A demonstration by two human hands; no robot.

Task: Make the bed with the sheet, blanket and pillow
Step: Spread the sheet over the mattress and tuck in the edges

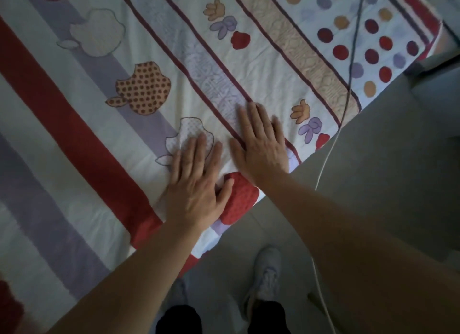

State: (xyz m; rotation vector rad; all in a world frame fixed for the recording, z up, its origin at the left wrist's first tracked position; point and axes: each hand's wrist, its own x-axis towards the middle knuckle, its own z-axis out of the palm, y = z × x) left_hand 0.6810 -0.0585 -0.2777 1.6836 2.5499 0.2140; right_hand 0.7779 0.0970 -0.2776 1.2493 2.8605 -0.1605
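Currently we are pressing the left hand (196,184) and right hand (261,147), fingers flat, on the sheet (99,84) at the bed (211,239) near edge; uneven pushing is risking bunching it or dragging it floorward.

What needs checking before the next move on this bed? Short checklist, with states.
1. Left hand flat on the patterned sheet: ok.
2. Right hand flat beside it, near the bed edge: ok.
3. Sheet smooth around both hands: ok, only faint creases.
4. Cable clear of the bed: not ok, it crosses the far corner in this view and may snag.
5. Pillow and blanket in place: cannot tell, neither is in view.
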